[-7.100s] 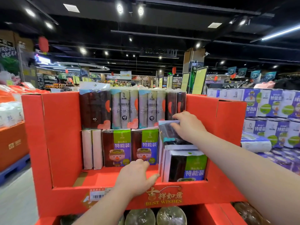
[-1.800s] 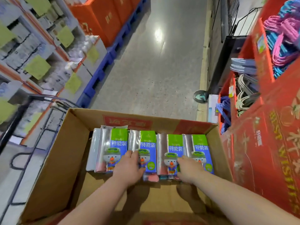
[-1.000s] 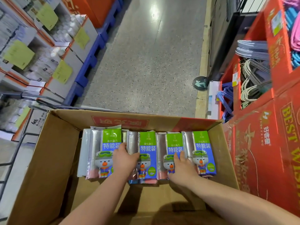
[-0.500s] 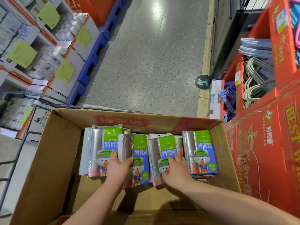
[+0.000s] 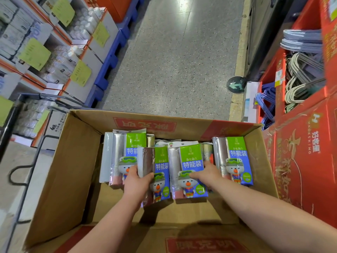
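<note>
— Where do the packs lie?

— In the cardboard box (image 5: 73,170) in front of you: four bear-label packs in a row across its far half. From the left, the first pack (image 5: 134,143) lies flat, near the left wall. The second pack (image 5: 161,167) and the third pack (image 5: 191,159) are raised above the row, side by side and nearly touching. The fourth pack (image 5: 237,157) lies flat by the right wall.

— And the grips?

— Your left grip (image 5: 135,183) is clenched on the second pack's lower left edge, thumb across its front. Your right grip (image 5: 207,173) grasps the third pack low on its right side, with a finger laid over the bear's head. Neither is released.

— What does the next move turn on?

— The long axis. Both held packs run away from you, green headers at the far end, and you hold each near its near end, so most of the length lies beyond the grip. If they are bound for the red display carton (image 5: 300,161) on your right, the right grip is the nearer one. I judge that the left must carry its pack across the box.
</note>
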Demonstrator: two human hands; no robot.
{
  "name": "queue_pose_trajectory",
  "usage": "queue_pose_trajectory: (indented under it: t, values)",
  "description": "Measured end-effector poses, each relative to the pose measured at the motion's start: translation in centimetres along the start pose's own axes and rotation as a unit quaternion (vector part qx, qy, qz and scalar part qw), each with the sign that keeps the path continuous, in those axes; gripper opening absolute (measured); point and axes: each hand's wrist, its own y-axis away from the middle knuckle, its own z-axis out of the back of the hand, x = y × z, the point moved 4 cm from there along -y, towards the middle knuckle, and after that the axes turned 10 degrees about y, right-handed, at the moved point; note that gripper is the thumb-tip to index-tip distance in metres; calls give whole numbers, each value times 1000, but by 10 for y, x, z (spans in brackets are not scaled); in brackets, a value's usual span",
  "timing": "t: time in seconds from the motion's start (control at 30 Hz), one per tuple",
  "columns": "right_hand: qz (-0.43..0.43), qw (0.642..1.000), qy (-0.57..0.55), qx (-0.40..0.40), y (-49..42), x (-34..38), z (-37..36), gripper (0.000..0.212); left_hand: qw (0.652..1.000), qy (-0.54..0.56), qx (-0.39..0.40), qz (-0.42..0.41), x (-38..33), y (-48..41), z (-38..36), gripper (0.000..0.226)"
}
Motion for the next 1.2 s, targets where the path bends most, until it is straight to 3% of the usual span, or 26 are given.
queue_pose_trajectory:
  t: [0.17,0.43,0.57,0.77,1.0,1.2]
  values:
    - [11,978,-208,14,27,-6,-11,45,1000,24,10,5,8,12,4,24]
    - [70,966,-240,-68,91,-17,-7,40,987,141,74,-3,17,51,24,31]
    - [92,947,-281,-122,132,-29,-3,28,974,194,117,-13,19,76,37,26]
    - [147,924,-301,-183,204,-43,7,24,955,230,184,-48,25,113,54,43]
    - [162,887,-342,-267,280,-78,12,25,930,241,259,-97,23,164,51,23]
    - [146,860,-351,-341,333,-120,23,23,900,256,330,-123,20,216,30,20]
